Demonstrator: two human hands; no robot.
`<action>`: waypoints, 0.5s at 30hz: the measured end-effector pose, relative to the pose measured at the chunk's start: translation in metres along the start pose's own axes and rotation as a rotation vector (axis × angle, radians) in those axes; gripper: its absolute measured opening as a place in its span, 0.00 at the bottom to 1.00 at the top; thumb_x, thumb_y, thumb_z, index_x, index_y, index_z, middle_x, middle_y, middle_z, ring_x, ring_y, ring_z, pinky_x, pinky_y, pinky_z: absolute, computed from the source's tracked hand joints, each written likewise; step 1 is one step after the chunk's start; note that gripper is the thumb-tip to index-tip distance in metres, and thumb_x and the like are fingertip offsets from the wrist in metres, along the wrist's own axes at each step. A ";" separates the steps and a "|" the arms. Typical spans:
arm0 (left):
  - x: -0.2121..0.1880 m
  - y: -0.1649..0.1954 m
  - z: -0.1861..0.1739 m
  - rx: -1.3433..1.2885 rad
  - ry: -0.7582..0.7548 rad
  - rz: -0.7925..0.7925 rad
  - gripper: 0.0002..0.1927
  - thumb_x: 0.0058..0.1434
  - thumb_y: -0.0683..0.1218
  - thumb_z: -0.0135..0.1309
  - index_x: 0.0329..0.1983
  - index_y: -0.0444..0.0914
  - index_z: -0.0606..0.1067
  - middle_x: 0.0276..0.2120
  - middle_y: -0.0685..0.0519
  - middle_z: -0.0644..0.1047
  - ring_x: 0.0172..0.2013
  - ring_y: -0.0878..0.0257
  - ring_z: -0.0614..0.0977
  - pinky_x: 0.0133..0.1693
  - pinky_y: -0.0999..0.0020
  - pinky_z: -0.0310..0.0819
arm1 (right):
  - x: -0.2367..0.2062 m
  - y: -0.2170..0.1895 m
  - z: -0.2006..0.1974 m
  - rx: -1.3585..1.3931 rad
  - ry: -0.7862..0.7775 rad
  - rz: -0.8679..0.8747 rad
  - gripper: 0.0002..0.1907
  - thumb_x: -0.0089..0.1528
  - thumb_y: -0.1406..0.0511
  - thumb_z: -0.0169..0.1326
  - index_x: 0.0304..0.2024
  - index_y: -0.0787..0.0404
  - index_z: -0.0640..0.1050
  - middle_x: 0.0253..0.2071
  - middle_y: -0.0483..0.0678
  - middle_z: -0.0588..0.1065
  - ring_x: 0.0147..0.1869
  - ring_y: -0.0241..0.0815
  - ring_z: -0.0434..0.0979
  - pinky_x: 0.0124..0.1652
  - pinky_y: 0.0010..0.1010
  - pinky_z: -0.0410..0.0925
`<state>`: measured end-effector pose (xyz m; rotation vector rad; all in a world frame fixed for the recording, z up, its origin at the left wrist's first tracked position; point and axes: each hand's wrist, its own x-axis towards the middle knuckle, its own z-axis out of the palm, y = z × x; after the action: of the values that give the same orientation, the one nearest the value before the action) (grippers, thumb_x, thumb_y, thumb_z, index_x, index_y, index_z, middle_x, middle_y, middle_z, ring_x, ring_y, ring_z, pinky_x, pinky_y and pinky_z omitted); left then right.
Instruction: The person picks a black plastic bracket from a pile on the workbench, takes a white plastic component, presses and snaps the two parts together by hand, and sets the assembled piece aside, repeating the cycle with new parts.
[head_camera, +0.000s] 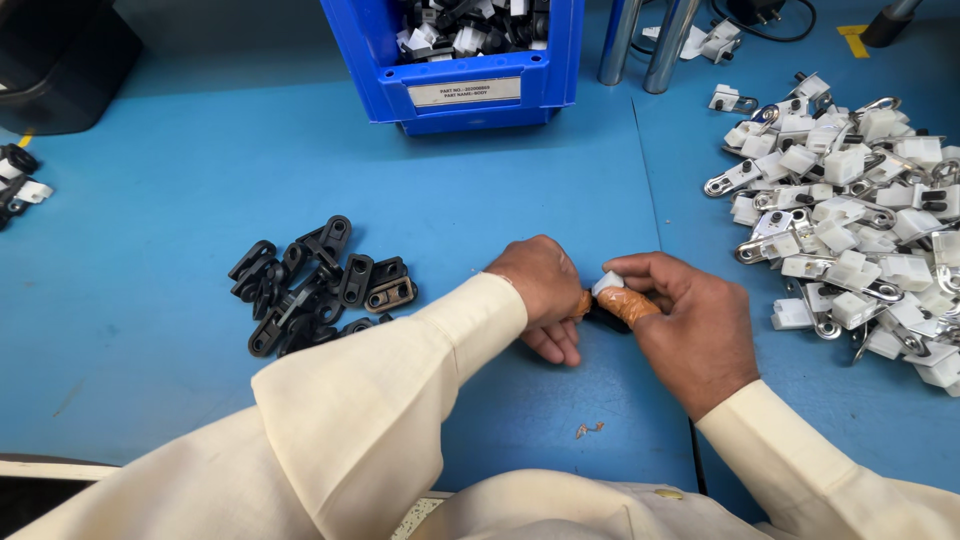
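My left hand (543, 292) and my right hand (688, 322) meet at the middle of the blue table (150, 330). Together they pinch a small white plastic part (607, 283) against a black plastic part (604, 320) that is mostly hidden under the fingers. The thumb and forefinger tips wear orange-brown finger cots. A pile of black plastic clips (315, 288) lies to the left of my left hand. A large heap of white plastic pieces with metal clips (850, 220) lies to the right of my right hand.
A blue bin (465, 95) with black and white parts stands at the back centre. Two metal posts (645, 40) rise behind it. A black object (55, 65) sits at the far left corner, loose clips (15, 180) at the left edge, and a small copper spring (588, 430) near me.
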<state>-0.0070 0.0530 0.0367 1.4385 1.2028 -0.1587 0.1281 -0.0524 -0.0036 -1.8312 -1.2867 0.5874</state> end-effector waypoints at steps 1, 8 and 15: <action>-0.001 -0.001 0.002 -0.029 0.023 -0.014 0.10 0.68 0.38 0.47 0.44 0.25 0.76 0.31 0.38 0.84 0.25 0.55 0.88 0.23 0.68 0.84 | -0.001 0.000 0.000 -0.030 0.003 -0.057 0.20 0.54 0.77 0.57 0.47 0.57 0.83 0.39 0.50 0.85 0.42 0.37 0.87 0.43 0.28 0.76; 0.000 -0.004 0.003 -0.119 0.052 -0.051 0.09 0.69 0.42 0.46 0.48 0.35 0.75 0.30 0.43 0.83 0.23 0.59 0.85 0.20 0.72 0.79 | 0.002 -0.006 -0.011 -0.275 -0.138 -0.271 0.23 0.51 0.79 0.56 0.46 0.58 0.83 0.35 0.52 0.81 0.41 0.46 0.84 0.42 0.35 0.76; 0.007 -0.004 -0.004 0.027 0.016 -0.031 0.11 0.68 0.37 0.43 0.45 0.37 0.76 0.30 0.47 0.83 0.24 0.64 0.85 0.21 0.75 0.77 | 0.008 -0.015 -0.013 -0.332 -0.186 -0.182 0.21 0.52 0.76 0.57 0.47 0.57 0.83 0.38 0.53 0.82 0.42 0.49 0.85 0.43 0.38 0.76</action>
<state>-0.0081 0.0593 0.0303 1.4470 1.2405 -0.1860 0.1325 -0.0472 0.0168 -1.9280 -1.7414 0.4743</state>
